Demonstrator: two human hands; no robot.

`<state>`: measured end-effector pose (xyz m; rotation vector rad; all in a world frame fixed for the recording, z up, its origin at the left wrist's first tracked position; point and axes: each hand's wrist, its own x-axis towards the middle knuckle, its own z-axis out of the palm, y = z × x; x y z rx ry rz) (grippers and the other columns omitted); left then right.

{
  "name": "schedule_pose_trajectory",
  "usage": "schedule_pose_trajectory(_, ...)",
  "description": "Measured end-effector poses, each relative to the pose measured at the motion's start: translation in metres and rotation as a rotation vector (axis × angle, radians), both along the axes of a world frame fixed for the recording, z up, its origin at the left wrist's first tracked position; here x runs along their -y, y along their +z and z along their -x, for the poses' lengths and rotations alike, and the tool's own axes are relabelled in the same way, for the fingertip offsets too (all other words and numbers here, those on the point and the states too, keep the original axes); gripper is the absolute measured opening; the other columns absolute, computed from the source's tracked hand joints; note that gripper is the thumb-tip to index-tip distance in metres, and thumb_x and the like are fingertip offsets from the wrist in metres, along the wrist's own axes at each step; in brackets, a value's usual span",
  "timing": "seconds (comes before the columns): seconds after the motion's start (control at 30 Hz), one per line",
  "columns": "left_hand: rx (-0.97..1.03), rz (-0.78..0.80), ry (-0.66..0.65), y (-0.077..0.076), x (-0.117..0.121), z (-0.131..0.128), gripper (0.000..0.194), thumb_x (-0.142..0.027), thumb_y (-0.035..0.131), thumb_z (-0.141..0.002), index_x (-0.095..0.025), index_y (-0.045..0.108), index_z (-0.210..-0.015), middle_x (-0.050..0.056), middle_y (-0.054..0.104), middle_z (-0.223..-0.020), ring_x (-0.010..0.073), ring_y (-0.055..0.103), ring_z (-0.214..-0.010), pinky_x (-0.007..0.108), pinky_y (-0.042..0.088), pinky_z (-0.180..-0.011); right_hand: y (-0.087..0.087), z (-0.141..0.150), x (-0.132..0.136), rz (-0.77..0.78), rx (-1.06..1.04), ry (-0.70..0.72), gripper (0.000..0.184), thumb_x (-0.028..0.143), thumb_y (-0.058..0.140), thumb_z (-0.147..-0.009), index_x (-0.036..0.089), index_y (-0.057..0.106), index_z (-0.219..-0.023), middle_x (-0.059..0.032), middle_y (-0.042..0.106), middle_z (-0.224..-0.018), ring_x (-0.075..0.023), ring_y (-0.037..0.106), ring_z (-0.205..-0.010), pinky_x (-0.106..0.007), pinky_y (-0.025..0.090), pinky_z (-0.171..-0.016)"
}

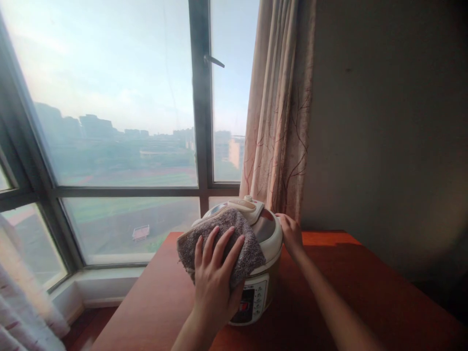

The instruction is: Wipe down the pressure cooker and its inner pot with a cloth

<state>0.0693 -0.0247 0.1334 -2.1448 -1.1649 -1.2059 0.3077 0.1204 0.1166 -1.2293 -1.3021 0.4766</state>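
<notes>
A cream and gold electric pressure cooker [268,233] stands on a red-brown wooden table [329,292]. A grey-brown cloth [239,229] lies draped over the left part of its lid. My left hand [214,280] presses flat on the cloth with fingers spread. My right hand [290,234] rests against the cooker's right side, its fingers curved round the lid's edge. The cooker's control panel [250,304] faces me below my left hand.
A large window [120,122] with a dark frame and a handle [214,61] stands behind the table. A patterned curtain [280,107] hangs at the right of it, beside a grey wall [387,131]. Another curtain [22,312] shows at the lower left.
</notes>
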Motion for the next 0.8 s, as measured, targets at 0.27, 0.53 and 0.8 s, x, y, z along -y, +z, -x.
schedule_pose_trajectory(0.27,-0.368,0.112,-0.104,0.017,0.006,-0.053,0.068,-0.047,0.057,-0.086,-0.023,0.049,-0.148,0.007,0.037,-0.162,0.0379,0.025,-0.149,0.06,-0.007,-0.121,0.003,-0.001,0.006,0.009,-0.069,0.074,0.046,0.055,0.045,-0.085,0.02,0.074,-0.092,-0.0106,0.077,-0.1,-0.029,0.068,-0.099,-0.037,0.05,-0.087)
schedule_pose_trajectory(0.53,-0.581,0.038,-0.07,0.006,0.005,-0.087,0.046,-0.028,0.04,-0.099,-0.012,0.056,-0.139,0.013,0.041,-0.158,0.0354,0.026,-0.148,0.056,-0.012,-0.12,0.018,-0.029,0.007,0.106,-0.318,0.241,0.054,0.066,0.055,-0.08,0.02,0.074,-0.101,-0.0107,0.076,-0.107,-0.0311,0.067,-0.11,-0.043,0.052,-0.093)
schedule_pose_trajectory(0.8,-0.476,0.231,-0.251,0.023,0.017,-0.064,0.06,-0.048,0.055,-0.091,-0.019,0.051,-0.143,0.007,0.032,-0.164,0.0258,0.018,-0.154,0.042,-0.005,-0.126,0.013,0.009,0.134,-0.142,-0.321,0.087,0.037,0.051,0.053,-0.094,0.023,0.067,-0.114,-0.0102,0.069,-0.125,-0.0279,0.063,-0.117,-0.046,0.046,-0.105)
